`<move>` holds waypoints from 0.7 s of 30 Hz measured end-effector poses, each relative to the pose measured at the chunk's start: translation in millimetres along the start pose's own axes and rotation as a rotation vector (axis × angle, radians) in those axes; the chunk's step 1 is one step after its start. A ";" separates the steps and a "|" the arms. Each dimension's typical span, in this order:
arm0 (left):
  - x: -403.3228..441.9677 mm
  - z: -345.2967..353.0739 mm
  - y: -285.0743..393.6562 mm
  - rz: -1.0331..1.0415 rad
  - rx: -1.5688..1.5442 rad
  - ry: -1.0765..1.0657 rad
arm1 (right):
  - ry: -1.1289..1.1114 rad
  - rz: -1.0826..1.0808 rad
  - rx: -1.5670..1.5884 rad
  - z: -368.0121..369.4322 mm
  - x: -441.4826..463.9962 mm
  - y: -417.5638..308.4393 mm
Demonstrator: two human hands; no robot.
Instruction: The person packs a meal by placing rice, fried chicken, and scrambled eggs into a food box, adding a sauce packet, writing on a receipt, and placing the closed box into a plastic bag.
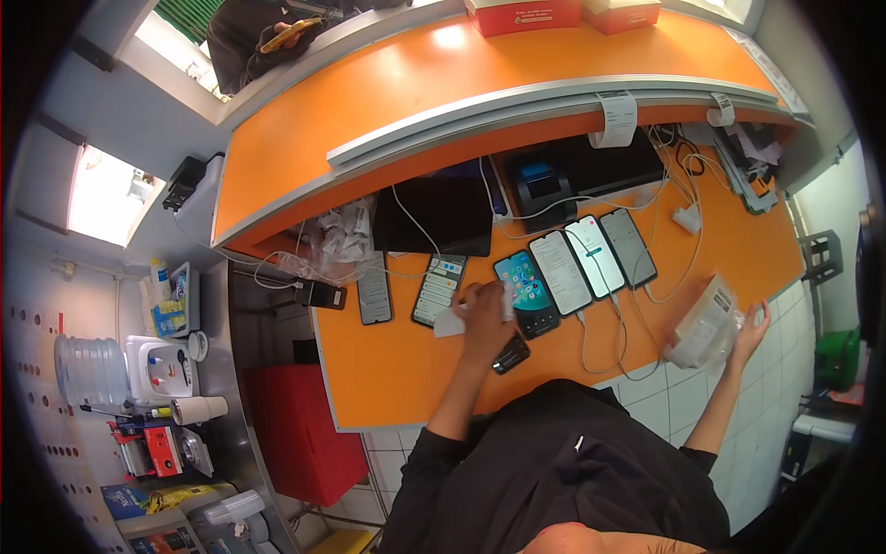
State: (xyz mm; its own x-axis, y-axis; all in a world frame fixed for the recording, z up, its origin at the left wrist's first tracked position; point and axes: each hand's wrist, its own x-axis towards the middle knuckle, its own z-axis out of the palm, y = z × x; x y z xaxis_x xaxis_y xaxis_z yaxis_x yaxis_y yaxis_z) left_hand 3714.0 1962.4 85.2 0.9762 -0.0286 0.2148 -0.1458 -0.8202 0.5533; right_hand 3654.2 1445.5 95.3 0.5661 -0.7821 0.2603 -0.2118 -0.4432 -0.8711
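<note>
My left hand (482, 314) is closed on a piece of white paper (448, 323) over the orange desk (378, 388). Under and beside that hand lie a lit phone with app icons (524, 282), a phone showing a list (439, 288) and a small dark phone (510, 355). At the desk's right edge my right hand (752, 331) grips a clear plastic bag (706, 337) with a labelled, pale packet inside. Three more phones stand in a row: one with text (560, 273), one with a bright white screen (594, 256) and one greyish (628, 247).
White charging cables (620, 337) run across the desk. Under the raised orange counter (498, 69) sit a black receipt printer (543, 192), a dark monitor (434, 214) and crumpled plastic (337, 242). A person holding a phone (291, 35) is beyond the counter. A red cabinet (305, 434) stands left.
</note>
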 end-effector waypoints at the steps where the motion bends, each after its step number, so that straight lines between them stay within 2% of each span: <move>1: -4.0 -5.3 -12.4 -0.003 0.003 0.000 | 0.105 0.077 0.146 0.4 7.5 12.9; 2: -12.0 -10.7 -30.4 -0.042 0.012 -0.018 | 0.101 0.083 0.145 0.9 9.4 22.4; 4: -27.2 -17.0 -44.5 -0.076 0.034 -0.042 | 0.328 0.226 0.327 4.3 5.1 41.2; 6: -39.4 -21.7 -48.3 -0.039 -0.005 -0.143 | 0.280 0.218 0.309 14.2 2.9 60.1; 8: -41.7 -18.6 -48.0 -0.033 -0.008 -0.121 | 0.226 0.207 0.294 22.8 1.2 63.1; 10: -41.2 -15.6 -42.0 -0.007 -0.019 -0.074 | 0.211 0.134 0.208 31.3 -4.9 31.1; 17: -27.1 -12.8 -32.7 -0.036 -0.050 -0.033 | 0.173 0.164 0.357 37.2 -8.5 31.0; 20: -20.8 -9.7 -13.1 0.038 -0.170 -0.103 | 0.151 0.154 0.371 37.7 -13.5 35.9; 21: -20.2 -5.4 -2.9 0.103 -0.095 -0.231 | 0.148 0.132 0.364 38.9 -14.5 35.1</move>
State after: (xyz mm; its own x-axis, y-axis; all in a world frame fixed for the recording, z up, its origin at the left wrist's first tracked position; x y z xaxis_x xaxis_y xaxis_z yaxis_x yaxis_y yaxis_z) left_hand 3693.9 1968.4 83.6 0.9646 -0.2477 0.0905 -0.2499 -0.7492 0.6134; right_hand 3669.6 1458.3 44.7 0.4266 -0.8882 0.1707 0.0358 -0.1720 -0.9844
